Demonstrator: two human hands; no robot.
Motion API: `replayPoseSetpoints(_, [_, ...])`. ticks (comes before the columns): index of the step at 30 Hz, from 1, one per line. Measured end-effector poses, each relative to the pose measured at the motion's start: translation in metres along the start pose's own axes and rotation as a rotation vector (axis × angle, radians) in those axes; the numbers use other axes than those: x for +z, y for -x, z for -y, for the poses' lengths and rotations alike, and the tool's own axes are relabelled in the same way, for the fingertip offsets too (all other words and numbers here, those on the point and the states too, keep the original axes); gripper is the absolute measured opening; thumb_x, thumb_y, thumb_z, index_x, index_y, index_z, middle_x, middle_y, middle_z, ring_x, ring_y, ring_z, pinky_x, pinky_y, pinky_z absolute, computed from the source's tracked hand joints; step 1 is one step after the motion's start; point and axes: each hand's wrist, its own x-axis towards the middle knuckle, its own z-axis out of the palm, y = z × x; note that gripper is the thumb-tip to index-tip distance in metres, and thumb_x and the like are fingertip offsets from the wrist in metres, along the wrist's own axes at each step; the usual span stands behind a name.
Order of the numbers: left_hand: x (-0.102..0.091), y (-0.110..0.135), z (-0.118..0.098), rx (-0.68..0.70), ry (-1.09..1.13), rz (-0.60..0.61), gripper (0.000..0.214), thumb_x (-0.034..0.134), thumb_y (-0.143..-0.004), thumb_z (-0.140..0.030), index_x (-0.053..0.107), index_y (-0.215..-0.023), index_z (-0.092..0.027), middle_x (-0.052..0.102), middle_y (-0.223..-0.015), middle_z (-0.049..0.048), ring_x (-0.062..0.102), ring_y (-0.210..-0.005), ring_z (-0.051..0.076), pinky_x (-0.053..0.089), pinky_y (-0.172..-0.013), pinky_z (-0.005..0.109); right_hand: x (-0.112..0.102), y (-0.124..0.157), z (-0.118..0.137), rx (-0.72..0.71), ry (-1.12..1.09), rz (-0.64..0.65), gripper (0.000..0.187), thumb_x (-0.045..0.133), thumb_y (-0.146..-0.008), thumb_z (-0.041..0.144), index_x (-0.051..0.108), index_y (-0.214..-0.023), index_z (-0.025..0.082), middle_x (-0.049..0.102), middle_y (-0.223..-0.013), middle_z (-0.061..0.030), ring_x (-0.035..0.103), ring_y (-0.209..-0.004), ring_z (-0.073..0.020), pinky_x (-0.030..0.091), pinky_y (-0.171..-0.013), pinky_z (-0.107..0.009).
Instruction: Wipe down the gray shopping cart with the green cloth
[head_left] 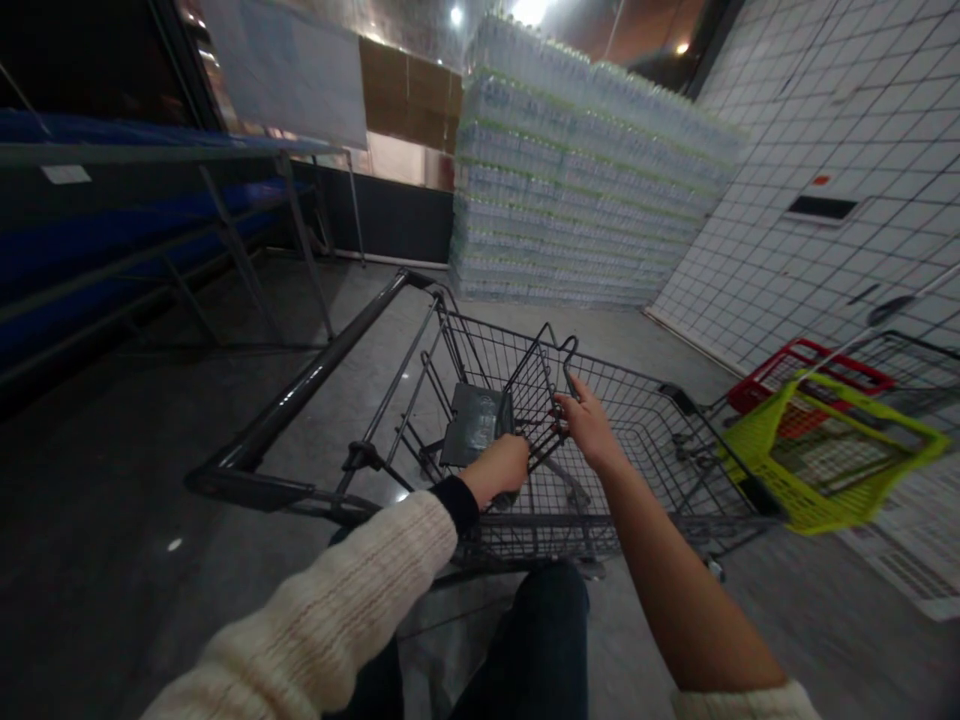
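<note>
A dark metal shopping cart (pixel 630 385) stands in front of me, its thick handle (pixel 307 395) on the left. Inside the basket, near that handle, is the folding wire child seat (pixel 538 375) with a dark plastic flap (pixel 474 425). My right hand (pixel 589 425) is closed around the upright wire frame of the seat, fingers pointing left. Just beside the flap, my left hand (pixel 501 468) is curled into a fist at the seat's lower part. What lies inside its fingers is hidden. Below the cart's near side show my dark-trousered legs (pixel 536 640).
A yellow-green shopping basket (pixel 832 500) and a red basket (pixel 795 375) sit to the right, by the white tiled wall (pixel 862 140). Wrapped bottle packs (pixel 577 200) are stacked high behind the cart. Metal-framed shelving (pixel 300 250) with blue surfaces fills the left side.
</note>
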Motion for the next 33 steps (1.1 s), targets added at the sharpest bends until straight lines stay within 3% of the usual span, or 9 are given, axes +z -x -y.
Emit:
replayPoseSetpoints(5, [-0.028,0.033,0.01,-0.012,0.113,-0.309,0.027,0.047,-0.087,-0.01,0.067,-0.104,-0.018,0.069,-0.106,0.0083,0.065,-0.102,0.018,0.049,-0.089,0.026,-0.009,0.048,0.029,-0.282,0.149,-0.343,0.044,0.052,-0.084,0.042,0.058,-0.122,0.02,0.051,-0.133,-0.0134,0.048,-0.122,-0.0269,0.044,-0.1,-0.047])
replayPoseSetpoints(9, [-0.024,0.061,-0.004,0.047,0.134,-0.556,0.038,0.041,-0.088,-0.007,0.056,-0.122,-0.017,0.062,-0.117,0.0095,0.059,-0.111,0.02,0.046,-0.098,0.032,0.015,0.091,0.039,-0.157,-0.044,0.005,0.045,0.045,-0.091,0.05,0.055,-0.128,0.026,0.055,-0.133,-0.0087,0.051,-0.122,-0.0235,0.043,-0.103,-0.043])
replayPoseSetpoints(12, [-0.009,0.072,-0.01,0.162,0.298,-0.569,0.04,0.044,-0.09,-0.012,0.049,-0.129,-0.018,0.059,-0.125,0.0094,0.056,-0.117,0.019,0.045,-0.103,0.033,0.04,0.1,0.036,0.034,-0.295,0.088,0.06,0.043,-0.091,0.056,0.038,-0.144,0.027,0.053,-0.139,-0.0067,0.052,-0.123,-0.0218,0.044,-0.104,-0.041])
replayPoseSetpoints(16, [-0.016,0.095,0.015,0.222,0.254,-0.51,0.032,0.051,-0.09,-0.026,0.056,-0.122,-0.021,0.06,-0.129,0.008,0.049,-0.127,0.021,0.041,-0.109,0.039,0.047,0.073,0.03,0.133,-0.36,0.241,0.06,0.055,-0.084,0.05,0.046,-0.138,0.027,0.064,-0.123,-0.0065,0.064,-0.101,-0.0222,0.056,-0.083,-0.039])
replayPoseSetpoints(18, [-0.038,0.112,0.038,0.194,0.112,-0.544,0.024,0.051,-0.09,-0.031,0.064,-0.109,-0.024,0.063,-0.124,0.0055,0.046,-0.13,0.023,0.037,-0.111,0.043,0.045,0.044,0.032,0.05,-0.2,0.304,0.054,0.06,-0.08,0.042,0.052,-0.132,0.027,0.065,-0.119,-0.0057,0.064,-0.097,-0.0216,0.056,-0.081,-0.04])
replayPoseSetpoints(21, [-0.083,0.127,0.069,0.214,-0.074,-0.515,0.024,0.047,-0.091,-0.036,0.066,-0.104,-0.026,0.066,-0.116,0.0028,0.046,-0.128,0.023,0.031,-0.113,0.044,0.055,-0.011,0.034,-0.179,0.149,0.222,0.052,0.06,-0.078,0.028,0.054,-0.13,0.021,0.061,-0.124,-0.0083,0.058,-0.111,-0.0226,0.046,-0.098,-0.043])
replayPoseSetpoints(26, [-0.143,0.093,0.098,0.342,-0.424,-0.212,0.022,0.056,-0.086,-0.033,0.066,-0.099,-0.018,0.064,-0.117,0.007,0.045,-0.128,0.025,0.021,-0.114,0.042,0.116,-0.061,0.017,-0.06,0.576,0.234,0.055,0.047,-0.088,0.02,0.038,-0.142,0.012,0.05,-0.138,-0.0164,0.047,-0.127,-0.0244,0.035,-0.106,-0.04])
replayPoseSetpoints(29, [-0.156,0.048,0.114,0.398,-0.5,-0.085,0.027,0.062,-0.083,-0.033,0.065,-0.104,-0.017,0.062,-0.122,0.0095,0.044,-0.129,0.025,0.024,-0.111,0.038,0.151,-0.044,-0.005,-0.014,0.668,0.414,0.053,0.053,-0.087,0.024,0.046,-0.138,0.015,0.047,-0.142,-0.0157,0.04,-0.133,-0.0284,0.03,-0.109,-0.042])
replayPoseSetpoints(33, [-0.156,-0.004,0.145,0.415,-0.473,-0.11,0.034,0.063,-0.082,-0.04,0.065,-0.108,-0.017,0.062,-0.123,0.0106,0.045,-0.127,0.024,0.026,-0.109,0.034,0.165,-0.015,-0.035,-0.134,0.736,0.665,0.049,0.047,-0.092,0.038,0.049,-0.138,0.02,0.039,-0.15,-0.0123,0.021,-0.144,-0.0331,0.015,-0.114,-0.052])
